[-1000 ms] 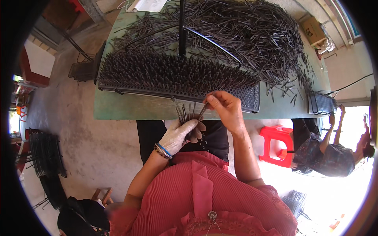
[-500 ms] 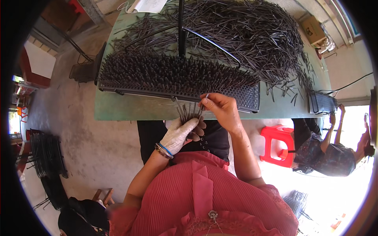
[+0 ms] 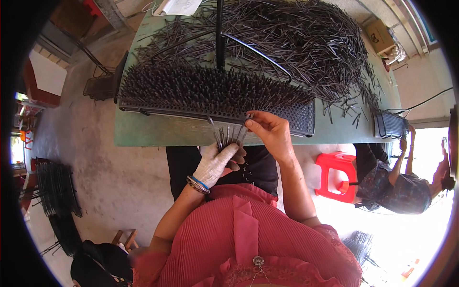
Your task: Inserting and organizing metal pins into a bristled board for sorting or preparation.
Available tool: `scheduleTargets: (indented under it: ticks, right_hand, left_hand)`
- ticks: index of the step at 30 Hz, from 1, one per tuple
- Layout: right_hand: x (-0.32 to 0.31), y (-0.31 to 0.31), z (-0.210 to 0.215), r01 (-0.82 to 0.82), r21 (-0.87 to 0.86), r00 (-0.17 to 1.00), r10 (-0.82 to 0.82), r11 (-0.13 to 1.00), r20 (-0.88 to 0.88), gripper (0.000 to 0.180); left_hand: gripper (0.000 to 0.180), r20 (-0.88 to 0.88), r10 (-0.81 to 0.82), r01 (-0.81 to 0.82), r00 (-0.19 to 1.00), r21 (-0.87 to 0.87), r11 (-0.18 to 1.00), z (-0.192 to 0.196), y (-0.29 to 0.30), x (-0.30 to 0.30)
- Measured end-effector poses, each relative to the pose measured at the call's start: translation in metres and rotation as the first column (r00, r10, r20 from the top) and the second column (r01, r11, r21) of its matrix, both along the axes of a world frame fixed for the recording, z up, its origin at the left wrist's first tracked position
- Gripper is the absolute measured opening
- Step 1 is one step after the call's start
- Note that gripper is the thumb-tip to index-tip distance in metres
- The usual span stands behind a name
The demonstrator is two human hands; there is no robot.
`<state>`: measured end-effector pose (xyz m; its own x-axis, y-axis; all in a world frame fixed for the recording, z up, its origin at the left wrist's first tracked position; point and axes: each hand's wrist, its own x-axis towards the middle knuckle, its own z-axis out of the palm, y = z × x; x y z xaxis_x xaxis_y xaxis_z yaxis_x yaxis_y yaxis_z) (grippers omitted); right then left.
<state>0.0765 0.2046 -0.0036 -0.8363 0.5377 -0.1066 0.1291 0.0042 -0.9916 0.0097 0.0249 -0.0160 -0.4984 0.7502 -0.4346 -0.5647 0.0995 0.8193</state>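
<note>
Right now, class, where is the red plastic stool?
In the head view the red plastic stool stands on the floor at the person's right, just past the right forearm, below the green table edge and beside a seated co-worker.

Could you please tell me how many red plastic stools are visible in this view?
1: the red plastic stool stands on the floor right of the person, beside the green table. Others may be hidden beyond the picture's rim.

Green counter [image 3: 158,136]: a black perforated tray [image 3: 215,103] packed with upright dark pins sits along the near edge; a large loose heap of dark pins [image 3: 306,43] lies behind it, strays scattered right.
</note>
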Motion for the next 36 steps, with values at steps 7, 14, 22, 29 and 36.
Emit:
scheduleTargets:
  ticks: [7, 14, 22, 29, 36]
  right_hand:
    - [0.006, 0.008, 0.005, -0.122, -0.144, 0.99, 0.11, 0.982, -0.088, 0.015]
    - [-0.009, 0.025, 0.017, 0.074, 0.301, 0.98, -0.013, 0.951, -0.2, 0.016]
    - [-0.016, 0.03, -0.002, 0.062, 0.378, 0.977, 0.021, 0.924, -0.211, 0.016]
    - [-0.016, 0.032, 0.004, 0.037, 0.429, 0.975, 0.062, 0.902, -0.215, 0.014]
    - [-0.017, 0.037, 0.009, -0.023, 0.455, 0.971, 0.128, 0.89, -0.202, 0.013]
  left_hand:
    - [0.029, 0.091, -0.122, 0.121, 0.988, 0.019, 0.992, -0.003, -0.003, -0.003]
    - [0.033, 0.179, -0.097, 0.096, 0.979, 0.011, 0.995, 0.001, -0.002, -0.002]
    - [0.037, 0.047, -0.238, 0.242, 0.97, -0.114, 0.964, 0.006, -0.004, -0.006]
    - [0.039, 0.02, -0.282, 0.283, 0.959, -0.11, 0.953, 0.007, -0.004, -0.006]
    - [0.037, 0.03, -0.306, 0.308, 0.951, -0.087, 0.948, 0.007, -0.004, -0.007]
